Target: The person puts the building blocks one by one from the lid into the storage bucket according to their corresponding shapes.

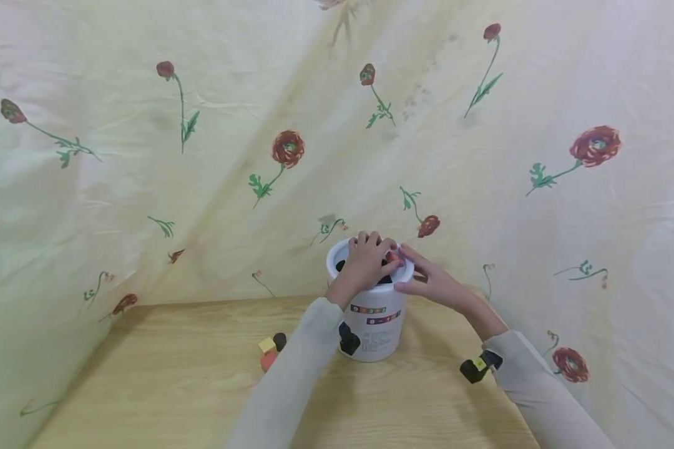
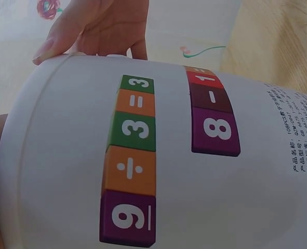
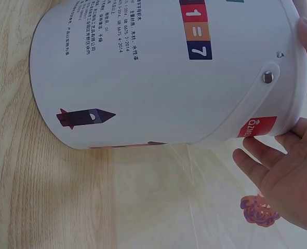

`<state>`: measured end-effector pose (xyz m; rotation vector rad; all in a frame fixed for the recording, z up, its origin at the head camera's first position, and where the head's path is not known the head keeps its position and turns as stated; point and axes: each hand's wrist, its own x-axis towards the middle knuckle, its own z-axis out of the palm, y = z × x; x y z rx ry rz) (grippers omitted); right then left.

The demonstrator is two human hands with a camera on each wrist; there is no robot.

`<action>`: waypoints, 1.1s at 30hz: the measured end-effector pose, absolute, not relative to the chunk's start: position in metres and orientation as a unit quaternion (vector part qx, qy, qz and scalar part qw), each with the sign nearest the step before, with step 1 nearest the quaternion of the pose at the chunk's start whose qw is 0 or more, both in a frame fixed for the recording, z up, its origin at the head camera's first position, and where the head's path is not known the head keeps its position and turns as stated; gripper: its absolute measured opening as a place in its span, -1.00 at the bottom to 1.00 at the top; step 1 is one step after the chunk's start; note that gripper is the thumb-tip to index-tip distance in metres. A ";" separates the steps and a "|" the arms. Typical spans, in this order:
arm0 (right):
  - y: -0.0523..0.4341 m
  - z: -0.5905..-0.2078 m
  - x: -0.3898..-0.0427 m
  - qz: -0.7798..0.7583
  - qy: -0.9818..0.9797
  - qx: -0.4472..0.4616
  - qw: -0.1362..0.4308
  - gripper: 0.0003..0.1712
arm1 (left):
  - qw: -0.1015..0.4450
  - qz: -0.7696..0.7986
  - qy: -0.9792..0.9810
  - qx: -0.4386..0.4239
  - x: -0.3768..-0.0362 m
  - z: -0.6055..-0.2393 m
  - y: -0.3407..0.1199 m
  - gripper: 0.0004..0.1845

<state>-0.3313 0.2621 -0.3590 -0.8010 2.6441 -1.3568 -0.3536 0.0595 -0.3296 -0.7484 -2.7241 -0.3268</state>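
A white bucket (image 1: 373, 337) printed with number blocks stands upright on the wooden table. My left hand (image 1: 366, 262) reaches over its mouth from the front, its fingers bent down at the far side of the opening. Beside the thumb and forefinger shows a red piece (image 1: 394, 257); whether they pinch it I cannot tell. Dark pieces (image 1: 385, 279) lie inside, partly hidden by that hand. My right hand (image 1: 437, 285) touches the right side of the rim, thumb in front and fingers spread behind. In the right wrist view, these extended fingers (image 3: 259, 155) lie by the bucket's red label.
To the left on the table (image 1: 163, 374) sit a yellow block (image 1: 267, 346), a dark block (image 1: 279, 341) and a red block (image 1: 268, 361), beside the left sleeve. Flowered cloth (image 1: 213, 187) hangs behind and at both sides. Each wrist carries a small black device (image 1: 474, 369).
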 end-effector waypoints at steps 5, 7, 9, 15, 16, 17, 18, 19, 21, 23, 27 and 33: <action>0.263 -0.359 -0.332 -0.444 0.856 -0.261 0.033 0.03 | 0.164 -0.116 -0.944 -0.260 -0.352 -0.329 0.059 -0.51; 0.263 -0.360 -0.332 -0.447 0.855 -0.260 0.035 0.03 | 0.169 -0.111 -0.946 -0.255 -0.352 -0.329 0.059 -0.51; 0.263 -0.360 -0.333 -0.447 0.855 -0.261 0.035 0.03 | 0.170 -0.106 -0.947 -0.250 -0.353 -0.329 0.060 -0.51; 0.263 -0.361 -0.334 -0.447 0.854 -0.262 0.035 0.02 | 0.162 -0.117 -0.948 -0.247 -0.354 -0.330 0.060 -0.56; 0.263 -0.361 -0.334 -0.448 0.854 -0.262 0.036 0.02 | 0.161 -0.121 -0.947 -0.249 -0.354 -0.330 0.060 -0.57; 0.263 -0.361 -0.334 -0.448 0.854 -0.264 0.036 0.02 | 0.161 -0.125 -0.946 -0.252 -0.354 -0.330 0.060 -0.58; 0.263 -0.361 -0.334 -0.448 0.854 -0.264 0.035 0.01 | 0.162 -0.131 -0.944 -0.255 -0.354 -0.330 0.060 -0.58; 0.263 -0.361 -0.334 -0.448 0.853 -0.265 0.035 0.01 | 0.163 -0.135 -0.943 -0.258 -0.354 -0.330 0.060 -0.58; 0.263 -0.361 -0.333 -0.448 0.853 -0.266 0.034 0.01 | 0.167 -0.142 -0.939 -0.266 -0.354 -0.330 0.060 -0.59; 0.262 -0.360 -0.333 -0.448 0.853 -0.266 0.034 0.00 | 0.175 -0.144 -0.935 -0.273 -0.354 -0.330 0.059 -0.59; 0.263 -0.360 -0.332 -0.450 0.852 -0.266 0.033 0.00 | 0.192 -0.147 -0.928 -0.285 -0.354 -0.330 0.059 -0.61; 0.262 -0.359 -0.330 -0.448 0.853 -0.266 0.028 0.02 | 0.207 -0.144 -0.923 -0.292 -0.354 -0.330 0.059 -0.62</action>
